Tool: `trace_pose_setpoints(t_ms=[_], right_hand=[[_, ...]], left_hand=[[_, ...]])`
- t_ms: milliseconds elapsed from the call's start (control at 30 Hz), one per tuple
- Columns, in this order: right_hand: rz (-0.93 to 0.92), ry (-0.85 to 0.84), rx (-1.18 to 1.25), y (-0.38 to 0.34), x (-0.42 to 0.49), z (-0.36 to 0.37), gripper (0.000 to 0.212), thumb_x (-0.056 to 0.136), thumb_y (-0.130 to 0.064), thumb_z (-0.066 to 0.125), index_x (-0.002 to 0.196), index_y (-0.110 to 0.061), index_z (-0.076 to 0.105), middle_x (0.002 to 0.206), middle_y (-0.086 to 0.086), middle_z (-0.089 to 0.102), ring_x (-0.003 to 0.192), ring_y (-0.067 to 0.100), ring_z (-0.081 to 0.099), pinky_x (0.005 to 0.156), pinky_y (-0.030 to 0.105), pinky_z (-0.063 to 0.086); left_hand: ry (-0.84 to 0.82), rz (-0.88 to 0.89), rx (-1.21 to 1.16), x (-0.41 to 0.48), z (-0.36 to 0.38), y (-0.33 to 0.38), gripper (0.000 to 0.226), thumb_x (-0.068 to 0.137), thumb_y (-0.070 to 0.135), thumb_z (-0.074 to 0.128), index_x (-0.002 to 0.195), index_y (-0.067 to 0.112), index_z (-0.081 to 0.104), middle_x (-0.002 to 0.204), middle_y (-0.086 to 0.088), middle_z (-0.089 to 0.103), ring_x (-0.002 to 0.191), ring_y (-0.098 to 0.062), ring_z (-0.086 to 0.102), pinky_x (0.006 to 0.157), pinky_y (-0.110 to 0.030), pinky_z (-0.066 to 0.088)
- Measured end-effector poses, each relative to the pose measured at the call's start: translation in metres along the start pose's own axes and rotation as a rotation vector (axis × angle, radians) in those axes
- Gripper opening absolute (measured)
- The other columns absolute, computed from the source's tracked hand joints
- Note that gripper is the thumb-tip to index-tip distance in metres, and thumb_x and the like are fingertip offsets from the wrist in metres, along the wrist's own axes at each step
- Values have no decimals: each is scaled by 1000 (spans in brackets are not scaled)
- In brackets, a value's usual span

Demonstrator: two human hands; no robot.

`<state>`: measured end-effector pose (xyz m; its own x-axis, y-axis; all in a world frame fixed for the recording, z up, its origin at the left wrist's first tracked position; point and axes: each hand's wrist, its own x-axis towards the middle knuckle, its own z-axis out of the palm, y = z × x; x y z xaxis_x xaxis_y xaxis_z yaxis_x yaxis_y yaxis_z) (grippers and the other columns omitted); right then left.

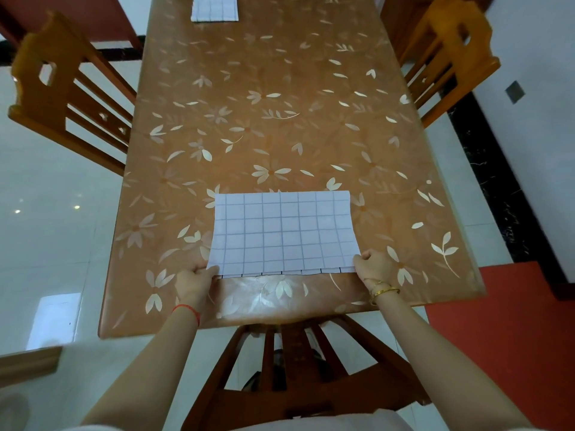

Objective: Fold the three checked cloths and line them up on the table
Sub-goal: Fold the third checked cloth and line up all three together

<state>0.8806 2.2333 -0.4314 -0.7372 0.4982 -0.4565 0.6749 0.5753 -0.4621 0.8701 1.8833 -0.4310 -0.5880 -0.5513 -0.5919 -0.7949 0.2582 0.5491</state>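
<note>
Near edge of desk (280, 104): checked cloth (281, 233) lies flat, doubled over, with the lower layer's edge showing along the near side. The left grip (194, 283) is clamped on its near-left corner and the right grip (371, 265) on its near-right corner. A second folded cloth (214, 9) lies at the far end of the desk, well apart, partly cut off by the frame.

The nearer cloth (281, 231) is pale lilac-white with a grid of thin dark lines, and the far cloth (214, 9) has the same check. The worktop (280, 88) is orange-brown with cream flowers and leaves, the chairs (29, 54) are honey-brown wood, and the floor tiles (46, 181) are white.
</note>
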Motion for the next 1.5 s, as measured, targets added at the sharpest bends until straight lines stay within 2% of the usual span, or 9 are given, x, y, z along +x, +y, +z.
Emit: trace_pose_setpoints(t_ms=[233, 433, 633, 833, 1033, 1133, 1233, 1333, 1500], right_hand=[[-18, -3, -12, 13, 0, 7, 17, 85, -11, 59, 69, -7, 60, 61, 4, 53, 64, 20, 48, 48, 20, 25], [-8, -22, -57, 20, 0, 9, 26, 81, -9, 56, 56, -5, 50, 49, 5, 36, 48, 16, 30, 49, 24, 22], [17, -15, -70, 24, 0, 12, 25, 89, -13, 56, 78, 6, 68, 71, 20, 62, 63, 23, 49, 63, 34, 49], [-19, 94, 16, 26, -1, 16, 27, 90, -15, 57, 81, 9, 65, 67, 17, 58, 60, 22, 48, 50, 26, 37], [-190, 174, 59, -4, 13, 30, 14, 88, -15, 60, 97, -4, 59, 96, 14, 59, 85, 24, 52, 70, 33, 42], [-290, 145, 50, -30, 20, 41, 14, 86, -13, 60, 97, -5, 59, 97, 15, 59, 93, 30, 53, 82, 42, 46], [-436, 115, -82, -55, 20, 47, 17, 87, -15, 58, 103, -7, 60, 104, 14, 59, 100, 32, 52, 86, 44, 45], [-621, 43, -232, -85, 20, 53, 29, 91, -17, 54, 117, -7, 59, 120, 11, 57, 115, 32, 47, 91, 43, 44], [-851, -124, -438, -130, 26, 82, 45, 95, -23, 47, 138, -11, 46, 148, 4, 41, 139, 33, 29, 111, 46, 31]], left_hand=[[-10, -15, 11, 0, 1, -7, 23, 82, 19, 76, 68, 14, 58, 73, -5, 62, 83, -27, 58, 78, -32, 46], [-10, 40, 56, 2, 1, -10, 15, 83, 17, 75, 91, 9, 65, 74, -2, 60, 82, -24, 55, 78, -31, 44], [-28, 42, 62, 8, 2, -16, 16, 80, 19, 77, 90, 10, 68, 70, 1, 62, 82, -26, 61, 81, -33, 50], [-23, 134, 136, 6, 0, -20, 18, 79, 23, 78, 85, 12, 65, 68, 3, 62, 77, -25, 63, 68, -30, 46], [49, 418, 105, 2, -3, -13, 16, 82, 16, 68, 97, 21, 64, 90, 7, 67, 84, -16, 63, 73, -31, 49], [44, 578, 147, 5, 2, 6, 21, 88, 14, 65, 109, 19, 65, 101, 3, 66, 91, -15, 61, 78, -29, 47], [-6, 718, 258, 18, 11, 22, 33, 91, 13, 62, 124, 17, 61, 116, -1, 66, 102, -20, 61, 84, -31, 48], [-79, 793, 339, 30, 19, 38, 39, 92, 12, 58, 130, 20, 57, 125, -6, 62, 93, -26, 62, 83, -37, 51], [-154, 858, 499, 56, 34, 70, 47, 91, 3, 54, 137, 10, 55, 142, -10, 53, 133, -29, 45, 107, -40, 40]])
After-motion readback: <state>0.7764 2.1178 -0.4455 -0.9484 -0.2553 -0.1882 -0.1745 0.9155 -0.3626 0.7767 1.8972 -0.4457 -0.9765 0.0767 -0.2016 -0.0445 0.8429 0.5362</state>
